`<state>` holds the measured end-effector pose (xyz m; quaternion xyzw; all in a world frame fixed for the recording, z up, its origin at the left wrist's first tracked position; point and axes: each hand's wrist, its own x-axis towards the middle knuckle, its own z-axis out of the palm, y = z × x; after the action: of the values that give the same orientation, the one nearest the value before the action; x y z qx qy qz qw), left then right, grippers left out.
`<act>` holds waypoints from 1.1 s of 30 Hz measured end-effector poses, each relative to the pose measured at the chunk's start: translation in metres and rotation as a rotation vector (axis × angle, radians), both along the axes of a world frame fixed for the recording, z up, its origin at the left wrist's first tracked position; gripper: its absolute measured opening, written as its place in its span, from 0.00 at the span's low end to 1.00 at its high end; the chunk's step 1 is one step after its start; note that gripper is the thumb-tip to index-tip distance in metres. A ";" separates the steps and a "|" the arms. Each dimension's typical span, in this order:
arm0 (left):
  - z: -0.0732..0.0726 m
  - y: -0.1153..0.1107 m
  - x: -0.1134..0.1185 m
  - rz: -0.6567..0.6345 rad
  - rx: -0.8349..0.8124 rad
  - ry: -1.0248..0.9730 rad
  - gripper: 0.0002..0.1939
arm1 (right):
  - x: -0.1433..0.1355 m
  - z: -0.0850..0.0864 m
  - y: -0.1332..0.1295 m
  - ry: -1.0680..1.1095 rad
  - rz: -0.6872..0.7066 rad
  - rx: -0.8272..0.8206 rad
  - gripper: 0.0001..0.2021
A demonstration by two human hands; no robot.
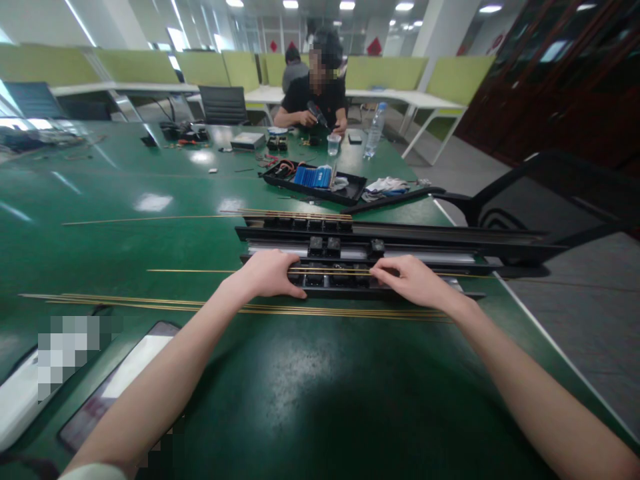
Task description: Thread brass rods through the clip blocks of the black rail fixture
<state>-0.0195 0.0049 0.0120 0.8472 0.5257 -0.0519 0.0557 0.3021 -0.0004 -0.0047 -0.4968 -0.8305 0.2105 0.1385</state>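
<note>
Long black rails (425, 235) lie side by side across the green table, with small black blocks (316, 247) seated between them. My left hand (273, 272) rests over the nearest rail at its left part, thumb and fingers apart around the blocks there. Thin brass rods (330, 271) run along the top of that rail. The thumb and index finger of my right hand (400, 275) pinch a brass rod near the right-hand blocks. Several more loose brass rods (300, 310) lie on the table just in front of the rail.
Beyond the rails is a black tray (350, 190) with blue parts, beside white gloves (387, 187). A bottle (375, 131) stands farther back, near a person (315, 100) holding a power tool. A phone (117, 387) lies at the near left; a chair (550, 193) is at the right.
</note>
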 end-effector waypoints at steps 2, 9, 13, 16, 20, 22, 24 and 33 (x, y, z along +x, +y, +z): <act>0.000 0.000 0.000 0.001 -0.002 0.010 0.35 | 0.001 0.000 0.000 -0.005 0.002 -0.006 0.19; 0.003 0.000 0.001 -0.006 -0.019 -0.001 0.37 | 0.004 0.005 0.000 -0.007 0.000 -0.052 0.22; 0.002 0.000 0.000 -0.008 -0.016 -0.010 0.37 | 0.007 0.007 0.001 -0.007 -0.003 -0.079 0.23; 0.001 0.001 0.000 -0.006 -0.018 -0.007 0.37 | 0.009 0.007 0.001 -0.001 -0.003 -0.093 0.22; 0.001 0.001 -0.001 -0.005 -0.023 0.000 0.38 | 0.011 0.009 0.001 -0.004 -0.017 -0.098 0.23; 0.000 0.001 -0.001 -0.011 -0.022 0.002 0.38 | 0.012 0.010 0.001 -0.006 -0.018 -0.102 0.23; 0.000 0.001 -0.001 -0.019 -0.019 -0.001 0.38 | 0.013 0.010 0.001 -0.008 -0.016 -0.113 0.24; 0.000 0.003 -0.001 -0.020 -0.023 -0.007 0.40 | 0.019 0.015 0.002 0.002 -0.028 -0.166 0.26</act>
<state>-0.0208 0.0074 0.0120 0.8519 0.5165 -0.0556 0.0667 0.3207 0.0012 0.0107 -0.5178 -0.8031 0.2772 0.1004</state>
